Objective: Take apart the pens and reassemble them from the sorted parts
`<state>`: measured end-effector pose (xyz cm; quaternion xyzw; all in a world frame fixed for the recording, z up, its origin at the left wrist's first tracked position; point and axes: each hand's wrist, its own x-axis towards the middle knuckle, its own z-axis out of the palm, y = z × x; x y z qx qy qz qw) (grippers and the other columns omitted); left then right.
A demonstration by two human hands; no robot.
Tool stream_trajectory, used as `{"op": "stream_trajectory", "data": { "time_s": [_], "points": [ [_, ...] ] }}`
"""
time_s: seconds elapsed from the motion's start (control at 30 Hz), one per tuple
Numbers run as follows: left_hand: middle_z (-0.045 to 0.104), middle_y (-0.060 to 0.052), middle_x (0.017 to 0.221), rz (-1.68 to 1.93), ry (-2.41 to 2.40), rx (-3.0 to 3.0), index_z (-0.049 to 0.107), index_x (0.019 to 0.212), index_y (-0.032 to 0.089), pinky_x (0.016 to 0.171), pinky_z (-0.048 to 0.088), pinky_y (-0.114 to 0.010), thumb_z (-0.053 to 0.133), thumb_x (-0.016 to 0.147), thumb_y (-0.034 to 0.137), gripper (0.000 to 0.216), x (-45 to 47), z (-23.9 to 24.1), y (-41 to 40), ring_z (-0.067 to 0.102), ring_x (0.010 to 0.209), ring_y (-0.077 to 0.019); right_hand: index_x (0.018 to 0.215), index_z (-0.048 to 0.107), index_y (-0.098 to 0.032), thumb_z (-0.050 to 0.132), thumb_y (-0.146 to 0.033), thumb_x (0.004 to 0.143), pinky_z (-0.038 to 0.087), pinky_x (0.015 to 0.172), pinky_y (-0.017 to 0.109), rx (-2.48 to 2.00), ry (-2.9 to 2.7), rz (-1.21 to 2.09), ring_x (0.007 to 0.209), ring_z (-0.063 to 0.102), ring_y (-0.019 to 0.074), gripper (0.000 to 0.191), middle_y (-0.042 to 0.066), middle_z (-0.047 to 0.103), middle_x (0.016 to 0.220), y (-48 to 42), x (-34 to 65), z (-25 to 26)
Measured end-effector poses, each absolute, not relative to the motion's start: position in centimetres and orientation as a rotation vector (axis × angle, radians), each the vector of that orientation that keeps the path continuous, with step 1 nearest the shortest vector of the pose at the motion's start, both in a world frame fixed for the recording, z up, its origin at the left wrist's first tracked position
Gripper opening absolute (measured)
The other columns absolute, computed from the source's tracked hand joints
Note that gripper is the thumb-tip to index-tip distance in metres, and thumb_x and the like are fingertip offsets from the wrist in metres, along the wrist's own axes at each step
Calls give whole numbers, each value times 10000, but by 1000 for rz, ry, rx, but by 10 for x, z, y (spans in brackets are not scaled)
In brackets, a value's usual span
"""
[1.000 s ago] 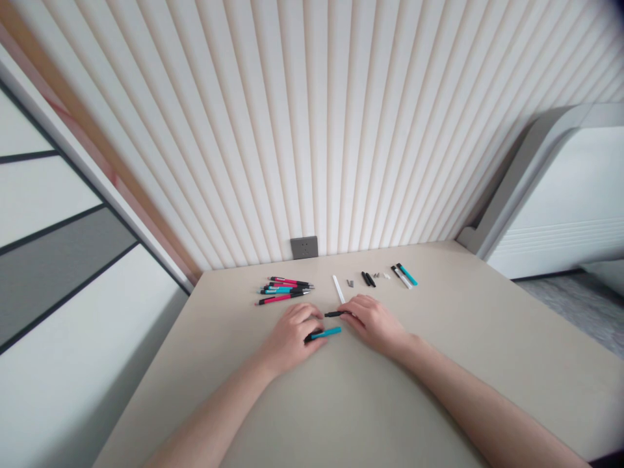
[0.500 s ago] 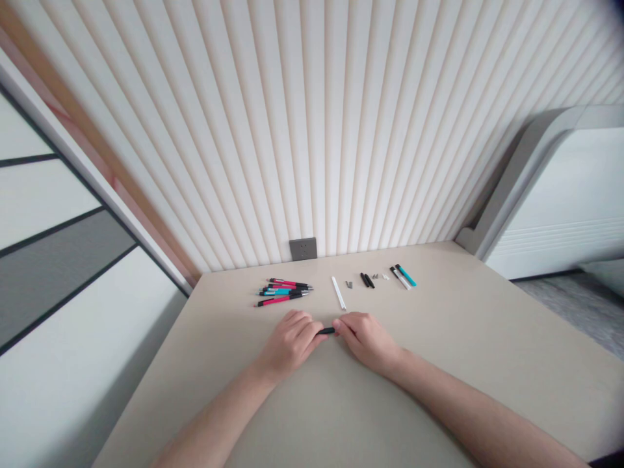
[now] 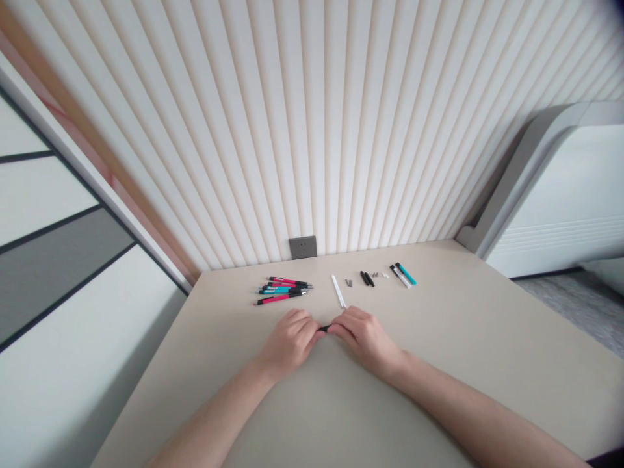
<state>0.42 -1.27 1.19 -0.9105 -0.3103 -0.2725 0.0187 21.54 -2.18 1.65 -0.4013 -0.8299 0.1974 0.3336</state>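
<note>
Two hands are meeting low at the middle of the view, both with curled fingers, and a dark piece (image 3: 325, 329) is showing between them. The left hand (image 3: 291, 338) is gripping its 9 o'clock end and the right hand (image 3: 364, 337) its 3 o'clock end; the fingers are hiding the rest of it.

Taking that piece as the centre of the dial, several pink and blue pens (image 3: 284, 299) are lying in a loose bunch towards 10 to 11 o'clock on the counter (image 3: 439, 312). White rods (image 3: 337, 290) are pointing away just short of 1 o'clock, their near ends sitting just beside the right hand. Small grey pieces (image 3: 349, 283) are resting at 1 o'clock, two black pieces (image 3: 367, 279) are lying side by side between 1 and 2, and a blue tube (image 3: 407, 274) is lying beside a clear one at 2. A dark wall socket (image 3: 303, 247) is sitting between 11 and 12.
</note>
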Motion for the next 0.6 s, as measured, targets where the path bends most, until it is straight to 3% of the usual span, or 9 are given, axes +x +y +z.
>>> {"op": "stream_trajectory", "data": {
  "time_s": [0.1, 0.2, 0.37, 0.5, 0.6],
  "points": [
    [580, -41, 706, -845, -1021, -2804, 551, 769, 160, 676, 421, -325, 444, 969, 208, 231, 4, 11, -13, 511, 713, -186, 949, 661, -218, 501, -333, 957, 452, 786, 265, -997, -2097, 574, 851, 597, 160, 197, 38, 663, 862, -22, 216, 17],
    [590, -43, 721, -877, -1052, -2781, 550, 787, 161, 682, 424, -321, 452, 965, 199, 206, 3, 12, -13, 519, 734, -190, 1057, 653, -218, 507, -337, 950, 461, 825, 280, -1015, -2048, 659, 912, 611, 171, 216, 54, 682, 963, -22, 215, 17],
    [572, -26, 690, -887, -1027, -2788, 526, 751, 177, 660, 419, -307, 465, 961, 209, 221, 3, 12, -12, 514, 709, -184, 925, 693, -226, 471, -313, 962, 468, 786, 274, -1028, -1996, 777, 828, 623, 157, 241, 30, 698, 873, -19, 214, 16],
    [579, -32, 693, -892, -1060, -2774, 517, 746, 177, 662, 423, -308, 455, 966, 209, 231, 4, 11, -12, 518, 720, -186, 964, 686, -217, 566, -316, 907, 482, 756, 257, -1000, -1907, 823, 836, 614, 152, 165, 30, 683, 903, -19, 213, 15],
    [578, -34, 703, -875, -1069, -2775, 510, 748, 176, 666, 425, -311, 452, 968, 217, 231, 4, 12, -12, 513, 723, -185, 1018, 674, -217, 524, -322, 926, 480, 697, 248, -1053, -1881, 890, 816, 616, 149, 205, 31, 687, 924, -19, 213, 15]
  ]
}}
